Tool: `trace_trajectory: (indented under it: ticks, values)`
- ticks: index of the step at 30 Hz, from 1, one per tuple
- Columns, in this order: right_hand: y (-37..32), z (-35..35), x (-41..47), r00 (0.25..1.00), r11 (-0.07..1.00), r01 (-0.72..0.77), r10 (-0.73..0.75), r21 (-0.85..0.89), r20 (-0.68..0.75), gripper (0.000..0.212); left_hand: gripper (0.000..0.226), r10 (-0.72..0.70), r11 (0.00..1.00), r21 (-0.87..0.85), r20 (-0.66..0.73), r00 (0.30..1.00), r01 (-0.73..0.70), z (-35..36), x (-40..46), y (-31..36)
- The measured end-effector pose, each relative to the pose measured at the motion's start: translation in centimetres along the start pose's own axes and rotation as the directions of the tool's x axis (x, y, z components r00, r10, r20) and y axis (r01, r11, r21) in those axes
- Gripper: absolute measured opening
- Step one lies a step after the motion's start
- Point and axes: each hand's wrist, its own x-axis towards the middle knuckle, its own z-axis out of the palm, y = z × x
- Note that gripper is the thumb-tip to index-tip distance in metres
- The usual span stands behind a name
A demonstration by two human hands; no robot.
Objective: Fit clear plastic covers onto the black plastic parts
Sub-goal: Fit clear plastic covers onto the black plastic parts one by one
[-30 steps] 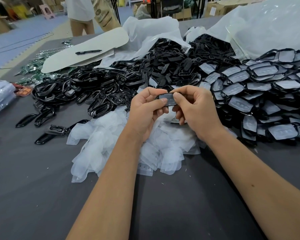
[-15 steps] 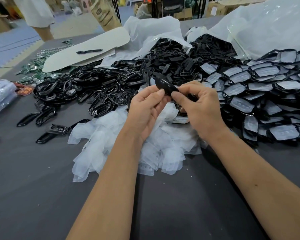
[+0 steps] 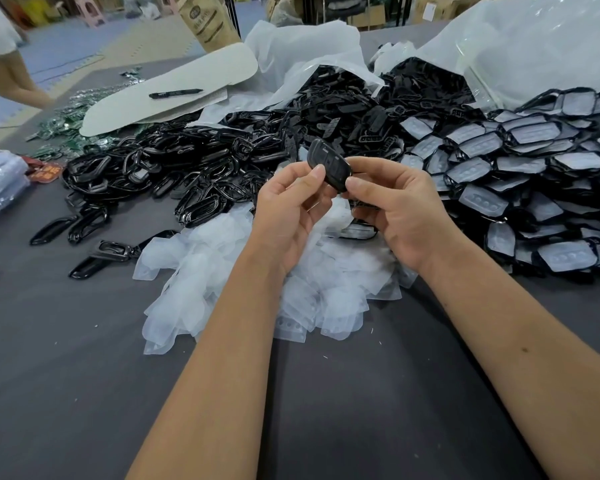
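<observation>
A black plastic part [image 3: 328,167] was held up between both hands above the table [image 3: 84,375], its clear cover seemingly fitted but not confirmed.

The part was pinched at its lower end by the thumb and fingers of the left hand [image 3: 291,216] and of the right hand [image 3: 400,209], tilted with its upper end pointing away from the person. Beneath the hands, a heap of loose clear covers [image 3: 201,271] was spread on the grey surface. To the right, a large pile of covered parts [image 3: 520,174] was seen, judged to be finished work. To the left and behind, a comparable mass of bare black parts [image 3: 174,171] was left, so the job was judged roughly half done. Farther back, a marker pen [image 3: 175,93] was lying on white card.
</observation>
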Motion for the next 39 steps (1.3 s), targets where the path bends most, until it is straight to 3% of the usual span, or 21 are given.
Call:
trace_trajectory:
  ticks: [10, 19, 23, 30, 35, 39]
  values:
    - [0.41, 0.47, -0.23, 0.98, 0.958, 0.174, -0.192, -0.229, -0.058, 0.025, 0.01, 0.079, 0.989, 0.129, -0.028, 0.996, -0.075, -0.09, 0.23, -0.77]
    - [0.39, 0.16, 0.22, 0.999, 0.998, 0.045, -0.046, -0.033, -0.017, 0.027, 0.018, 0.041, 0.993, 0.115, -0.051, 0.998, -0.035, 0.07, 0.22, -0.69]
    - [0.38, -0.04, 0.37, 0.998, 0.998, 0.057, -0.058, -0.038, -0.033, 0.026, 0.01, 0.042, 0.996, 0.084, -0.031, 0.999, -0.039, 0.35, 0.13, -0.66]
    - [0.19, -0.17, 0.37, 0.998, 0.997, 0.058, -0.06, -0.045, -0.031, 0.033, 0.023, 0.034, 0.999, -0.013, -0.068, 0.997, -0.035, 0.48, 0.09, -0.37]
    - [0.04, -0.18, 0.42, 0.998, 0.997, -0.059, 0.059, 0.05, -0.002, 0.033, 0.028, 0.008, 0.999, 0.036, -0.069, 0.998, -0.005, 0.28, 0.25, -0.5]
    - [-0.03, -0.47, 0.4, 0.997, 0.99, -0.07, 0.071, 0.119, -0.01, 0.03, 0.025, -0.014, 0.997, 0.08, -0.018, 1.0, 0.016, 0.21, 0.31, -0.54]
